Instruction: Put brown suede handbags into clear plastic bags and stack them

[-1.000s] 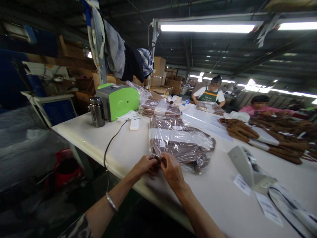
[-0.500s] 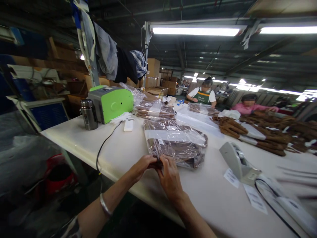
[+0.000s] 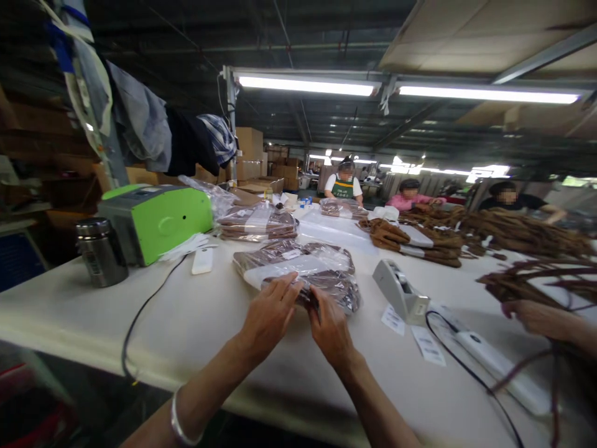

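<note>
1. While both hands work at the near end of one clear bag (image 3: 303, 277) of brown goods on the white table (image 3: 224, 323), the left hand (image 3: 270, 314) lies flat and unclenched on it.
2. Right hand (image 3: 332, 326): fingertips pinch the bag's edge.
3. Beyond the bag: one second filled bag (image 3: 259, 223), one green machine (image 3: 156, 221), one steel flask (image 3: 100, 252).
4. Right of the bag: one grey dispenser (image 3: 400, 298), two labels (image 3: 410, 333).

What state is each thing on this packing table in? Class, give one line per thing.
Left hand: flat on the clear bag, fingers spread.
Right hand: pinching the bag's near edge.
Clear bag: filled with brown goods, lying flat.
Steel flask: upright, lid on.
Green machine: standing, black cable running off it.
Tape dispenser: resting on the table, untouched.
Ceiling lights: on.
</note>
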### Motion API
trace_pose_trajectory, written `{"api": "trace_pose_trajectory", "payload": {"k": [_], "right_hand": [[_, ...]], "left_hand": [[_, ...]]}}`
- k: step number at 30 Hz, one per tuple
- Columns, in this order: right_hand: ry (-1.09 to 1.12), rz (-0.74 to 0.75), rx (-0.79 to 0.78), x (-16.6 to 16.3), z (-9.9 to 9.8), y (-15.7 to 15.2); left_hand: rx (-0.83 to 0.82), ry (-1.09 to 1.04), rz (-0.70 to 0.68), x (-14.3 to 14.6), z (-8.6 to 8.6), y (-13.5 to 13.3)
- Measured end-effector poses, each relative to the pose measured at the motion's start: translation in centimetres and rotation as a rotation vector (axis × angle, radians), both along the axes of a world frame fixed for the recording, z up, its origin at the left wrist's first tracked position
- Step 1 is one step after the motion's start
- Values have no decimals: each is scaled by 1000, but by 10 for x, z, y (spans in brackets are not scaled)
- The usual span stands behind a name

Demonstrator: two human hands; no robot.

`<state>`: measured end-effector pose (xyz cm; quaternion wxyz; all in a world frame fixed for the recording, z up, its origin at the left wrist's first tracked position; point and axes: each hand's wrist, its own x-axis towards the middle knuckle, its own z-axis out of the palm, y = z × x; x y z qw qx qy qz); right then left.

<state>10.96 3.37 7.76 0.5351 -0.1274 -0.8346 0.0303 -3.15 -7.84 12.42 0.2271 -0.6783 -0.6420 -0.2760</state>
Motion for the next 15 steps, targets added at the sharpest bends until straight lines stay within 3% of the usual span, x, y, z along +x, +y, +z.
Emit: {"api": "trace_pose_trajectory", "payload": {"k": [5, 10, 15], "right_hand": [[-24, 33, -86, 6, 4, 5], [-28, 60, -156, 13, -4, 3], [-18, -87, -169, 20, -24, 3]], "left_hand": [[3, -66, -103, 3, -17, 27], [-84, -270, -261, 3, -16, 35], [-164, -334, -278, 4, -14, 33]]}}
